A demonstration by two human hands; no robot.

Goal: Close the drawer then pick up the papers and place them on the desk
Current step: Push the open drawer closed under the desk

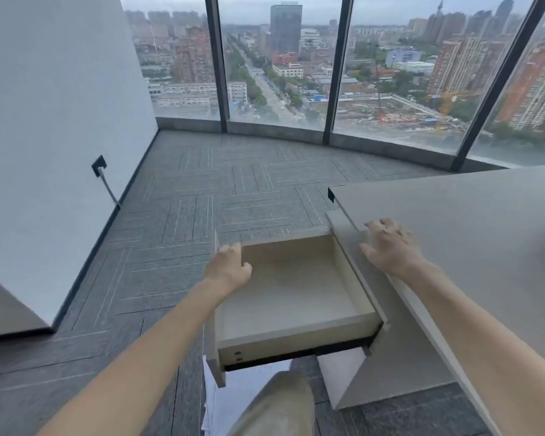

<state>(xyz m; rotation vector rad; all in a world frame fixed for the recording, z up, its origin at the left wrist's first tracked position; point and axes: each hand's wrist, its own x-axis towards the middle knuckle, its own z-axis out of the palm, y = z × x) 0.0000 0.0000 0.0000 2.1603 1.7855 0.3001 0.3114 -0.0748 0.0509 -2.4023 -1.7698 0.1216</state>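
The light wooden drawer (283,297) stands pulled far out to the left of the grey cabinet (400,366) under the desk (472,234); it is empty inside. My left hand (230,267) sits on the top edge of the drawer's grey front panel near its far corner, fingers curled over it. Over the cabinet top at the desk's edge hovers my right hand (389,247), fingers spread, holding nothing. Glossy sheets that look like the papers (213,401) lie on the floor below the drawer, partly hidden by my knee (277,404).
Grey patterned carpet (221,196) stretches to curved floor-to-ceiling windows (277,73). A white wall (54,121) with a socket and cable (99,168) runs along the left. Another grey furniture corner (7,313) juts in at the lower left.
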